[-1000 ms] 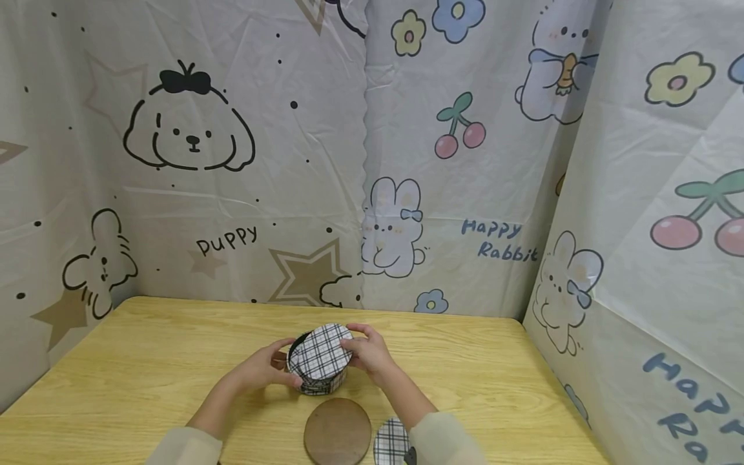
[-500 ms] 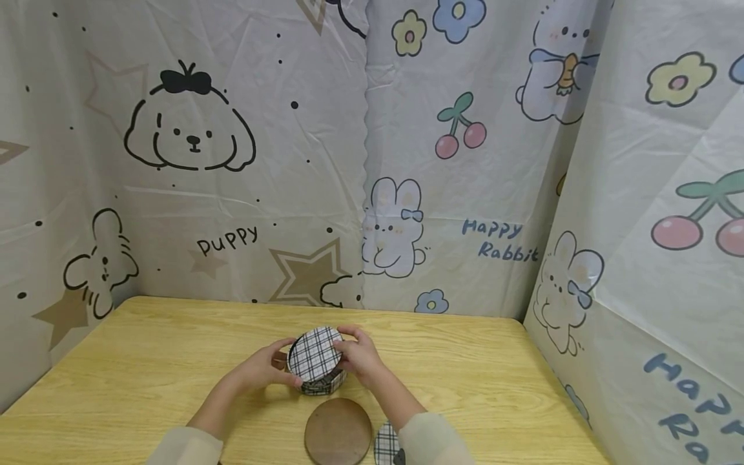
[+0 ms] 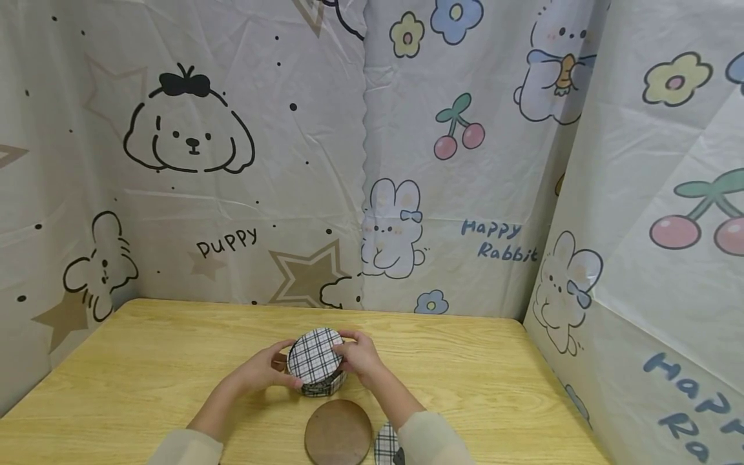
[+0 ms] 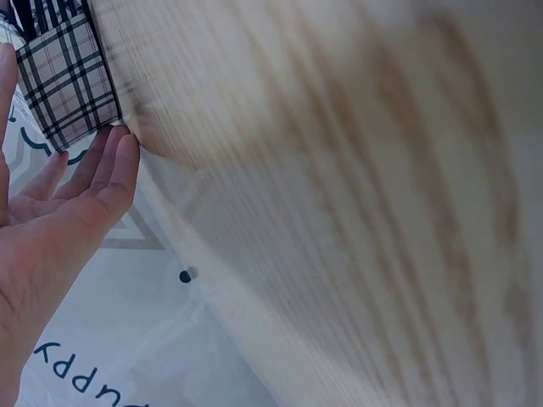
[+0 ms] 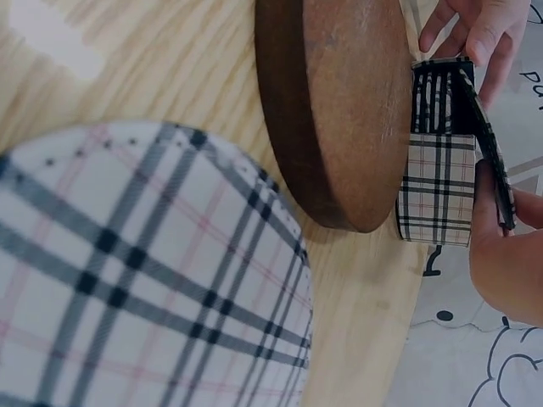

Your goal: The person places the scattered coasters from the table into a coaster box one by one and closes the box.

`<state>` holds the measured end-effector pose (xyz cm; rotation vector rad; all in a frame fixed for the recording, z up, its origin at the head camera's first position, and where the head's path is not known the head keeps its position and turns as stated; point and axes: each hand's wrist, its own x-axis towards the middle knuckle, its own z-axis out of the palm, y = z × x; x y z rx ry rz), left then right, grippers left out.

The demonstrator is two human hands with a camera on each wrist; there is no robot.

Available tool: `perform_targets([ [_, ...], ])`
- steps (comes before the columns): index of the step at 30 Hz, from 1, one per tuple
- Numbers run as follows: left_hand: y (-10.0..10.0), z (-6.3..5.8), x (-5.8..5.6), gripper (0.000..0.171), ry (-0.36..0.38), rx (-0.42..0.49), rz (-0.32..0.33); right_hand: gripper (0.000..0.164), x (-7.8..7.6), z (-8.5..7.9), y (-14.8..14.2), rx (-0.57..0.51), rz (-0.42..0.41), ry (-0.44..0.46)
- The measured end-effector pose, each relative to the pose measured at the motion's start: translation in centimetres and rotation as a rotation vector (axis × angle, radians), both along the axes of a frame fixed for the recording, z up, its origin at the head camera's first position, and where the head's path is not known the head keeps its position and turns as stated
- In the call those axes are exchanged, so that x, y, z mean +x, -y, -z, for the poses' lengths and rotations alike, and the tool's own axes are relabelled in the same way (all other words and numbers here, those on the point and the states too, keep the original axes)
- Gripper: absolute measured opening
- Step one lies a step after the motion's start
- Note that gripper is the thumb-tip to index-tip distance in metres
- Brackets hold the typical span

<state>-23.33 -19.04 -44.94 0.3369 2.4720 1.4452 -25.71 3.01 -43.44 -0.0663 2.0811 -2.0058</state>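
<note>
A round plaid coaster (image 3: 316,355) is tilted over a plaid coaster holder (image 3: 325,389), covering most of its top. My right hand (image 3: 361,356) pinches the coaster's right edge between thumb and fingers. On the other side my left hand (image 3: 261,369) grips the holder, thumb in front and fingers behind. The right wrist view shows the holder (image 5: 437,191) with a gap in its wall, where the edges of several coasters show inside. There the pinched coaster (image 5: 488,140) is seen edge-on above it. Fingers (image 4: 123,165) touch the holder (image 4: 72,80) in the left wrist view.
A thick brown wooden disc (image 3: 338,431) lies on the yellow wood-grain table (image 3: 145,361) in front of the holder. Beside it lies another plaid disc (image 3: 385,442) with a dark shape on it, partly under my right sleeve (image 3: 436,439). Printed curtains (image 3: 279,194) stand behind the table.
In the first half second my right hand moved the coaster left and slightly down over the holder. Since then the coaster has hardly moved. My left hand has stayed on the holder.
</note>
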Motion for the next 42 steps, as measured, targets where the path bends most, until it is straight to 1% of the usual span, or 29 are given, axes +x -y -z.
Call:
perform_targets([
  [11, -0.1, -0.2, 0.1, 0.092, -0.001, -0.014, -0.003, 0.037, -0.4, -0.3, -0.2, 0.173, 0.033, -0.065],
  [14, -0.1, -0.1, 0.1, 0.092, -0.002, -0.016, -0.003, 0.035, -0.5, -0.2, -0.3, 0.223, 0.039, -0.088],
  [17, -0.1, -0.1, 0.1, 0.092, 0.001, -0.012, -0.003, 0.033, -0.7, 0.1, -0.6, 0.242, 0.036, -0.095],
  [21, -0.1, -0.1, 0.1, 0.092, 0.0, -0.006, 0.001, 0.032, -0.8, 0.0, -1.0, 0.222, 0.017, -0.094],
  [25, -0.1, -0.2, 0.1, 0.092, -0.007, -0.011, 0.002, 0.032, -0.6, -0.3, -1.6, 0.212, -0.017, -0.099],
  [29, -0.1, -0.2, 0.1, 0.093, -0.005, -0.023, 0.0, 0.031, -0.5, -0.2, -2.5, 0.25, -0.05, -0.138],
  [32, 0.0, -0.2, 0.2, 0.093, -0.002, -0.024, 0.0, 0.03, -0.4, 0.1, -3.1, 0.289, -0.06, -0.162],
  [38, 0.0, -0.2, 0.2, 0.093, -0.007, -0.017, 0.019, 0.03, 0.0, 0.3, -4.7, 0.361, -0.084, -0.179],
  [42, 0.0, -0.3, 0.2, 0.094, -0.015, -0.024, 0.014, 0.03, 0.5, 0.4, -6.2, 0.394, -0.113, -0.191],
])
